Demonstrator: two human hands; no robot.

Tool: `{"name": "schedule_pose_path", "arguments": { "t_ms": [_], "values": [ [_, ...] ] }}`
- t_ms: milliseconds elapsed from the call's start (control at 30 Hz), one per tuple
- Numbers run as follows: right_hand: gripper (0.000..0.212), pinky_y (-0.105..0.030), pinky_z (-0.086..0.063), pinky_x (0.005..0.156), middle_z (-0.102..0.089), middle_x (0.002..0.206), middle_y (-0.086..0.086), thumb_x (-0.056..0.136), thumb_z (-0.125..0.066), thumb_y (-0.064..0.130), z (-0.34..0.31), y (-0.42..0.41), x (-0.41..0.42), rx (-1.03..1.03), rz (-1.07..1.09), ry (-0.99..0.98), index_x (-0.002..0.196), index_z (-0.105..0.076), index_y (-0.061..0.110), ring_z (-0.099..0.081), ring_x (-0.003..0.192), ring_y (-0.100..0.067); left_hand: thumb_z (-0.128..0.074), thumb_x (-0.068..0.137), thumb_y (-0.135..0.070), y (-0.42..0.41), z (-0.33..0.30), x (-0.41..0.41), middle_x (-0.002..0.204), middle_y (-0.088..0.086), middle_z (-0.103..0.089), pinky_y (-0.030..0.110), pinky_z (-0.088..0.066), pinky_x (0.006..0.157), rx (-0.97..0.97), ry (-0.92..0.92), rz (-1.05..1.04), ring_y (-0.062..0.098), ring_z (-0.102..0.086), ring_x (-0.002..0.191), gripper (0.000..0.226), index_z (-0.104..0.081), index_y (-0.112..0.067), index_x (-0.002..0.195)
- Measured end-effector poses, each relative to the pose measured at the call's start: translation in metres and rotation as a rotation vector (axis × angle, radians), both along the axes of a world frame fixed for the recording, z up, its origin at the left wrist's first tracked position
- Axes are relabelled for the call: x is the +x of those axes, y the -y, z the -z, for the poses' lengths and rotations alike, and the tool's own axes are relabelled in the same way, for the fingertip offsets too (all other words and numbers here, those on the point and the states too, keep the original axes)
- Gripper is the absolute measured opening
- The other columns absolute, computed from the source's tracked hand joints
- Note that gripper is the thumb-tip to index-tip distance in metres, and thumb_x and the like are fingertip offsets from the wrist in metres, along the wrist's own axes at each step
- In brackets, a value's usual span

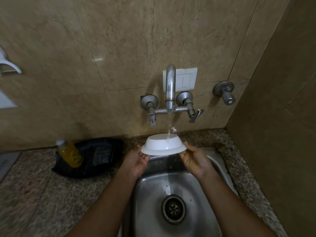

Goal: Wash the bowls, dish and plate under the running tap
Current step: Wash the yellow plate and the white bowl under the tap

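Note:
A white bowl (162,144) is held upside down above the steel sink (148,195), right under the tap (170,89). A thin stream of water falls from the spout onto the bowl's base and runs down its side. My left hand (138,161) holds the bowl's rim on the left, fingers under the edge. On the right, my right hand (195,159) holds the rim the same way. The inside of the bowl is hidden.
A black tray (95,161) on the granite counter left of the sink carries a yellow liquid bottle (70,153) and a dark scrub pad (100,155). The sink drain (174,209) lies below my hands. Tiled walls close the back and right.

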State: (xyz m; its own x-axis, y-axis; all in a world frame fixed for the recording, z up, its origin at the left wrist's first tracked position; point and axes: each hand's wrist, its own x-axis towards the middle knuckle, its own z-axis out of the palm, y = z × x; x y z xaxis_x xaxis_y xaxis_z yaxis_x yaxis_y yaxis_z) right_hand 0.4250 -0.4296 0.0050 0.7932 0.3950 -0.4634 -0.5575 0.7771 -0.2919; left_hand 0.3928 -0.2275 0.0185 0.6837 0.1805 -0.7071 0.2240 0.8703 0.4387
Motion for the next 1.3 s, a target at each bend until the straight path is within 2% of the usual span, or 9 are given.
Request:
{"name": "schedule_pose_path", "arguments": {
  "t_ms": [100, 300, 500, 600, 700, 800, 1000, 1100, 1300],
  "values": [
    [0.044, -0.046, -0.051, 0.098, -0.061, 0.128, -0.028, 0.091, -0.053, -0.001, -0.003, -0.004, -0.001, 0.023, -0.012, 0.014, 0.134, -0.047, -0.007, -0.062, 0.119, -0.033, -0.048, 0.101, -0.006, -0.005, 0.002, 0.0, 0.12, 0.023, -0.065, 0.044, -0.052, 0.097, -0.007, -0.007, -0.015, 0.03, -0.064, 0.112, 0.012, -0.055, 0.003, 0.103],
    [0.046, -0.048, -0.043, 0.106, -0.054, 0.139, -0.022, 0.097, -0.05, -0.003, -0.002, -0.005, -0.005, -0.107, -0.149, 0.218, 0.142, -0.045, 0.002, -0.051, 0.131, -0.035, -0.054, 0.097, -0.003, -0.014, 0.01, -0.014, 0.1, 0.02, -0.07, 0.043, -0.061, 0.065, 0.122, -0.059, 0.142, 0.03, -0.068, 0.091, 0.014, -0.06, 0.003, 0.108],
    [0.049, -0.053, -0.048, 0.098, -0.059, 0.134, -0.02, 0.091, -0.057, -0.005, 0.004, -0.001, -0.018, -0.326, -0.296, 0.39, 0.138, -0.052, 0.008, -0.054, 0.125, -0.041, -0.055, 0.092, -0.003, -0.018, 0.015, -0.026, 0.1, 0.019, -0.071, 0.048, -0.059, 0.08, 0.135, -0.042, 0.154, 0.032, -0.065, 0.096, 0.021, -0.067, 0.004, 0.107],
    [0.052, -0.05, -0.049, 0.096, -0.061, 0.132, -0.02, 0.085, -0.066, 0.001, 0.007, 0.003, -0.021, -0.411, -0.32, 0.408, 0.135, -0.054, 0.008, -0.059, 0.118, -0.038, -0.073, 0.071, -0.011, -0.021, 0.014, -0.027, 0.121, 0.022, -0.067, 0.06, -0.045, 0.101, 0.209, 0.054, 0.112, 0.039, -0.059, 0.117, 0.037, -0.071, 0.001, 0.106],
    [0.046, -0.046, -0.052, 0.097, -0.062, 0.131, -0.019, 0.088, -0.063, 0.0, 0.008, 0.005, -0.022, -0.49, -0.316, 0.423, 0.132, -0.056, 0.007, -0.062, 0.117, -0.034, -0.075, 0.07, -0.024, -0.017, 0.006, -0.027, 0.117, 0.018, -0.07, 0.06, -0.05, 0.093, 0.226, 0.103, 0.112, 0.039, -0.063, 0.111, 0.045, -0.072, -0.005, 0.11],
    [0.037, -0.051, -0.049, 0.102, -0.065, 0.128, -0.013, 0.094, -0.056, -0.001, 0.01, 0.009, -0.022, -0.539, -0.269, 0.369, 0.129, -0.059, 0.011, -0.061, 0.119, -0.033, -0.054, 0.094, -0.025, -0.01, 0.0, -0.024, 0.111, 0.017, -0.072, 0.049, -0.056, 0.077, 0.244, 0.121, 0.133, 0.035, -0.067, 0.1, 0.031, -0.071, -0.005, 0.111],
    [0.032, -0.056, -0.049, 0.098, -0.066, 0.123, -0.011, 0.1, -0.05, 0.037, 0.009, 0.014, -0.027, -0.702, -0.293, 0.177, 0.127, -0.06, 0.023, -0.061, 0.114, -0.032, -0.049, 0.099, -0.032, 0.012, -0.01, -0.025, 0.116, 0.022, -0.069, 0.057, -0.054, 0.089, 0.48, 0.057, 0.188, 0.043, -0.063, 0.109, 0.04, -0.067, -0.001, 0.115],
    [0.046, -0.055, -0.056, 0.084, -0.064, 0.121, -0.018, 0.098, -0.044, 0.057, 0.006, 0.019, -0.028, -0.633, -0.283, 0.088, 0.123, -0.062, 0.023, -0.066, 0.105, -0.04, -0.051, 0.099, -0.032, 0.023, -0.009, -0.025, 0.1, 0.019, -0.073, 0.043, -0.056, 0.072, 0.51, 0.031, 0.221, 0.039, -0.068, 0.092, 0.038, -0.069, 0.001, 0.105],
    [0.06, -0.067, -0.046, 0.094, -0.063, 0.121, -0.021, 0.094, -0.043, 0.063, 0.003, 0.029, -0.022, -0.448, -0.227, -0.013, 0.12, -0.063, 0.013, -0.061, 0.11, -0.046, -0.053, 0.097, -0.037, 0.037, -0.008, -0.029, 0.077, 0.014, -0.074, 0.032, -0.055, 0.059, 0.533, 0.038, 0.307, 0.029, -0.069, 0.069, 0.038, -0.071, -0.004, 0.095]
  ]
}}
